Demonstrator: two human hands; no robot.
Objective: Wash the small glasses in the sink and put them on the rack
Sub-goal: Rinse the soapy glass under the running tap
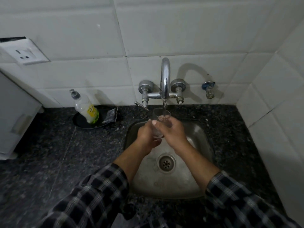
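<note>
A small clear glass (pixel 160 118) is held upright over the steel sink (pixel 194 181), right under the chrome tap (pixel 165 78). A thin stream of water runs from the spout into the glass. My left hand (pixel 146 135) grips the lower part and base of the glass from the left. My right hand (pixel 171 130) wraps around it from the right, thumb across the front. The base of the glass is partly hidden by my fingers. No rack is in view.
A dish soap bottle (pixel 87 109) and a scrubbing sponge (pixel 111 115) sit in a black dish (pixel 79 122) on the dark granite counter (pixel 65 153) to the left. A white appliance (pixel 14 116) stands at far left. Tiled wall lies behind and to the right.
</note>
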